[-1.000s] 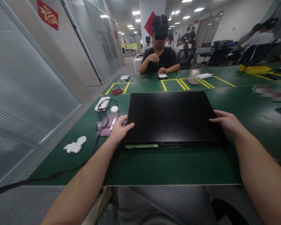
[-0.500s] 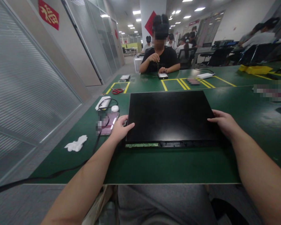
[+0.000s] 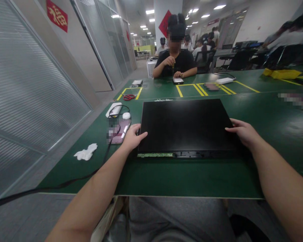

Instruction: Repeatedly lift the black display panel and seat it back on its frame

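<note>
A large flat black panel (image 3: 187,126) lies on the green table (image 3: 181,176) in front of me. A thin green circuit strip (image 3: 155,155) shows along its near edge. My left hand (image 3: 132,137) grips the panel's left near corner, thumb on top. My right hand (image 3: 243,131) holds the right edge, fingers laid over the top surface. The panel looks flat or barely raised; I cannot tell which.
Left of the panel lie a phone (image 3: 120,131), a white mouse (image 3: 126,115), a white box (image 3: 113,109) with a black cable, and crumpled tissue (image 3: 86,153). Red scissors (image 3: 128,97) sit farther back. A person (image 3: 175,58) works opposite; more people sit at the back right.
The view has shifted a little to the left, so everything sits slightly further right. Both hands keep their hold on the panel, which stays in place.
</note>
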A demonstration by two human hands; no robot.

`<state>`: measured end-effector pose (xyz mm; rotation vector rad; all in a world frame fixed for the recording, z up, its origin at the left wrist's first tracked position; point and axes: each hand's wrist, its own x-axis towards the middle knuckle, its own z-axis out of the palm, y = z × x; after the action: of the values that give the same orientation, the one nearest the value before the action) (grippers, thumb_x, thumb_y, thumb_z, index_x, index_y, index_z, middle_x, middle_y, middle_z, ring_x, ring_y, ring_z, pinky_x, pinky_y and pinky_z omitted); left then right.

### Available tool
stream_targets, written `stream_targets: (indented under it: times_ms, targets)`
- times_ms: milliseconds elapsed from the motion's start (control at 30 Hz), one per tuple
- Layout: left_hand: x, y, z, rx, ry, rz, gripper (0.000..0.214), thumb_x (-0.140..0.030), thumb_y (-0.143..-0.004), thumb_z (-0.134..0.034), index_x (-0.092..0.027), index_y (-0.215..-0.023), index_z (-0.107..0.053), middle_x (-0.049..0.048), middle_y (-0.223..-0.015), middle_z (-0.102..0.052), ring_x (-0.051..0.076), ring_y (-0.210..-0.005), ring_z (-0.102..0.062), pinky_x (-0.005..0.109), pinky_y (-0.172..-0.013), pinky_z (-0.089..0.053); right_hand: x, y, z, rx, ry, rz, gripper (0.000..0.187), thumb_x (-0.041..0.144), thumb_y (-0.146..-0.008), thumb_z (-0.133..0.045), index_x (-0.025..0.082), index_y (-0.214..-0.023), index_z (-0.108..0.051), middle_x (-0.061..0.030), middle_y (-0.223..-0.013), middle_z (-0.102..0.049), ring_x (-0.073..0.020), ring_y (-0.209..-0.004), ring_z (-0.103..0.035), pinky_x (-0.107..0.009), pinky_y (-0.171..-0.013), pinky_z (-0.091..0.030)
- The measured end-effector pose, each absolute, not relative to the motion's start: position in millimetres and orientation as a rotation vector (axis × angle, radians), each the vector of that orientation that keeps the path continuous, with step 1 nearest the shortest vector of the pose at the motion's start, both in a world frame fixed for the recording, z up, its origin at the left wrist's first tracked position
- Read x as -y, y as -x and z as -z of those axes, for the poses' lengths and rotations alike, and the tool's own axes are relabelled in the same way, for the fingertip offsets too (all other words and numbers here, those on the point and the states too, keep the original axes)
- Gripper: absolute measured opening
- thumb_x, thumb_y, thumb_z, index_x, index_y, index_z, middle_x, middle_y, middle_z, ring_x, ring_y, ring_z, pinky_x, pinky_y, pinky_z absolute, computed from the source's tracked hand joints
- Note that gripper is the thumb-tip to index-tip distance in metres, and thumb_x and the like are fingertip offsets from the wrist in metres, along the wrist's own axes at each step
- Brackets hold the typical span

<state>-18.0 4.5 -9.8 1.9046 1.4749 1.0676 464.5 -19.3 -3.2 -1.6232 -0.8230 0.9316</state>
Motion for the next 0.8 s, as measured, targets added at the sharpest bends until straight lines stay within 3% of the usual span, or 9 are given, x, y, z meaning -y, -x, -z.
stream_targets:
  times_ms: [200, 500, 800]
  targets:
    - [-5.9, 19.3, 12.6, -1.55, -1.929, -1.003, 0.049, -0.04, -0.076, -0.071, -0.017, -0.118, -0.071, 0.0132, -0.131, -0.06, 0.031, -0.128, -0.054, 0.049, -0.113, -0.042, 19.3, -463.1, 5.9, 0.828, 1.681, -0.869, 0.056, 0.005, -0.059, -0.076, 0.025, -0.112, -0.076, -0.0046, -0.094, -0.075, -0.0205, -0.084, -0.07, -0.032, -0.076, -0.06]
    - [-7.9, 18.8, 16.5, -1.555, -1.938, -0.96, 0.044, -0.039, -0.075, -0.073, -0.014, -0.11, -0.074, 0.0162, -0.135, -0.055, 0.032, -0.133, -0.052, 0.047, -0.116, -0.041, 18.2, -465.2, 8.6, 0.918, 1.76, -0.888, 0.059, 0.01, -0.064, -0.076, 0.026, -0.12, -0.073, -0.0071, -0.098, -0.073, -0.0232, -0.089, -0.07, -0.038, -0.083, -0.06]
    - [-10.9, 21.4, 22.1, -1.613, -1.948, -0.95, 0.042, -0.039, -0.073, -0.076, -0.015, -0.109, -0.075, 0.0155, -0.138, -0.052, 0.032, -0.134, -0.051, 0.048, -0.115, -0.041, 19.2, -461.3, 7.4, 0.953, 1.853, -0.782, 0.051, 0.017, -0.064, -0.075, 0.026, -0.114, -0.074, -0.0079, -0.104, -0.073, -0.0264, -0.101, -0.068, -0.039, -0.087, -0.059]
